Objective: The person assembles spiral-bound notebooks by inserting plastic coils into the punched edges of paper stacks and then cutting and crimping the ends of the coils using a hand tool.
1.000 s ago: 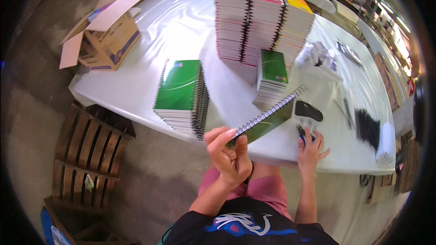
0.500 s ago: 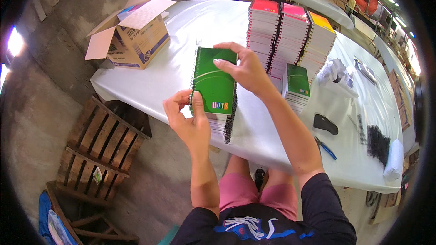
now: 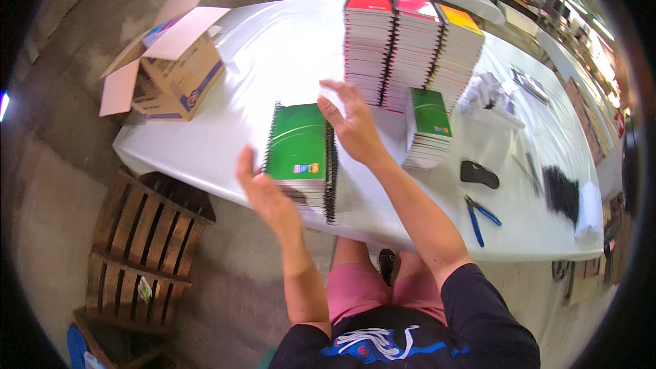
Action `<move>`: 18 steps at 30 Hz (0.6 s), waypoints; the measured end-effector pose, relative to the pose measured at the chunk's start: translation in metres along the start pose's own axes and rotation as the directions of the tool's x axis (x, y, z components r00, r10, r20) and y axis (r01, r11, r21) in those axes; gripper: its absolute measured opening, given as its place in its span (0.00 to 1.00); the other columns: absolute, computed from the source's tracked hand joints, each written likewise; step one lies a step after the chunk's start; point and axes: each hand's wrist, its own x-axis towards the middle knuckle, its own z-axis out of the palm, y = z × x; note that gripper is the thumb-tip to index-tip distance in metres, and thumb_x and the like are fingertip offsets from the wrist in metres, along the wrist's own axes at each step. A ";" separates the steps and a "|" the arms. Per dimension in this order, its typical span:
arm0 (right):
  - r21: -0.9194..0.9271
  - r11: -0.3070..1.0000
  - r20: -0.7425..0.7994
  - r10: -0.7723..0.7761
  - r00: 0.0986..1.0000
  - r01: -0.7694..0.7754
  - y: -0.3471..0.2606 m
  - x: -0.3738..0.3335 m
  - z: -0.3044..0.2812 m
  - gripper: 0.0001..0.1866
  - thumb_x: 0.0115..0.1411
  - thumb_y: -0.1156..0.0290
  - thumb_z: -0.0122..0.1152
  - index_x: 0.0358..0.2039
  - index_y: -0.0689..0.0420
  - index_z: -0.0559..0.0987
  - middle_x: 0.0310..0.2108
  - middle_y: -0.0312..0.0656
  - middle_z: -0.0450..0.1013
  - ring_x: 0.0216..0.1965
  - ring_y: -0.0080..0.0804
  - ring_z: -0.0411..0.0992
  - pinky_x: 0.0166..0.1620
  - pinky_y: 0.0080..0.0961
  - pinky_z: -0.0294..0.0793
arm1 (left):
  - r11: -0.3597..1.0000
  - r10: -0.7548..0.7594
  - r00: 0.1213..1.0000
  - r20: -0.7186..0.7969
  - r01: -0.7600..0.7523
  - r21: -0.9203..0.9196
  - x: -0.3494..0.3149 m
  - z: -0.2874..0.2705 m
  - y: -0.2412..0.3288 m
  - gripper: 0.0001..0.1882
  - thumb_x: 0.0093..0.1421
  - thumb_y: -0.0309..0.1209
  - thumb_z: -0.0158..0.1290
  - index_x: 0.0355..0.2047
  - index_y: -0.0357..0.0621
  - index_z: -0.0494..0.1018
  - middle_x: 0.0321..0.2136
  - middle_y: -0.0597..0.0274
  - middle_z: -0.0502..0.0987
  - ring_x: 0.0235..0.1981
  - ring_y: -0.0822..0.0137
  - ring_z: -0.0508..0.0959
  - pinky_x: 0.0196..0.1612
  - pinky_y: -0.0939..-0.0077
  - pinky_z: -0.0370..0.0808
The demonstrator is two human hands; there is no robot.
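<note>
Near the front edge of the table stands a stack of green-covered spiral notebooks (image 3: 295, 138), with wire coils showing along both sides. Just left of it, my left hand (image 3: 270, 198) is open, fingers apart and slightly blurred. My right hand (image 3: 352, 126) hovers open by the stack's far right corner, holding nothing. A second, smaller stack of green notebooks (image 3: 430, 115) sits to the right. Behind it rise tall stacks of spiral notebooks with red (image 3: 369, 2), pink (image 3: 417, 7) and yellow (image 3: 461, 18) top covers.
An open cardboard box (image 3: 183, 78) stands at the table's left. On the right lie blue-handled pliers (image 3: 475, 222), a black curved object (image 3: 480, 173), loose black binding coils (image 3: 562, 193), a white roll (image 3: 588, 212) and crumpled plastic (image 3: 488, 96). A slatted wooden chair (image 3: 143, 242) stands left.
Both hands have come off the top green notebook, which now lies squared on its stack. My left hand has opened and moved slightly outward. The view has shifted a little.
</note>
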 end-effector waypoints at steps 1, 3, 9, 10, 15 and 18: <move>-0.219 0.973 -0.076 -0.097 0.992 0.078 0.004 0.002 -0.023 0.21 0.61 0.55 0.53 0.49 0.55 0.74 0.46 0.45 0.69 0.51 0.40 0.64 0.54 0.33 0.62 | 0.999 0.037 0.998 -0.058 -0.037 0.015 0.002 -0.004 0.005 0.29 0.69 0.50 0.29 0.55 0.38 0.62 0.55 0.50 0.65 0.57 0.62 0.65 0.57 0.68 0.62; -0.533 0.846 -0.235 -0.130 0.963 -0.015 0.029 -0.002 -0.077 0.26 0.56 0.55 0.59 0.52 0.53 0.71 0.47 0.46 0.68 0.53 0.42 0.63 0.55 0.37 0.61 | 0.999 0.011 0.980 -0.196 -0.021 -0.049 0.003 -0.020 0.016 0.30 0.68 0.51 0.25 0.55 0.39 0.60 0.55 0.54 0.65 0.58 0.62 0.63 0.59 0.64 0.58; -0.158 0.695 -0.118 0.692 0.712 -0.702 0.102 -0.028 -0.173 0.30 0.46 0.54 0.70 0.45 0.60 0.74 0.36 0.44 0.76 0.39 0.41 0.73 0.43 0.33 0.70 | 0.893 0.372 0.862 -0.344 -0.434 -0.122 -0.020 -0.013 0.089 0.20 0.66 0.42 0.35 0.49 0.40 0.61 0.48 0.50 0.66 0.54 0.56 0.66 0.52 0.65 0.66; -0.211 0.695 -0.125 0.678 0.724 -0.687 0.108 -0.028 -0.182 0.30 0.45 0.54 0.70 0.43 0.61 0.75 0.34 0.44 0.76 0.35 0.41 0.73 0.40 0.32 0.71 | 0.843 0.471 0.837 -0.280 -0.520 -0.137 -0.027 -0.007 0.093 0.19 0.65 0.41 0.36 0.49 0.40 0.61 0.48 0.50 0.66 0.53 0.55 0.66 0.52 0.64 0.67; -0.567 0.605 -0.185 0.567 0.802 -0.559 0.112 -0.020 -0.216 0.23 0.47 0.59 0.70 0.37 0.61 0.74 0.26 0.46 0.74 0.25 0.37 0.72 0.33 0.30 0.70 | 0.821 0.529 0.820 0.218 -0.430 -0.375 -0.056 0.025 0.102 0.19 0.61 0.35 0.44 0.49 0.39 0.60 0.48 0.50 0.64 0.50 0.54 0.67 0.50 0.63 0.68; -0.403 0.803 -0.328 0.321 0.888 -0.440 0.071 -0.039 -0.206 0.18 0.49 0.65 0.69 0.34 0.60 0.72 0.23 0.46 0.72 0.24 0.37 0.70 0.32 0.31 0.70 | 0.950 0.004 0.888 0.460 0.140 -0.279 -0.083 0.075 0.106 0.26 0.61 0.34 0.49 0.56 0.38 0.58 0.51 0.50 0.64 0.49 0.59 0.69 0.50 0.67 0.68</move>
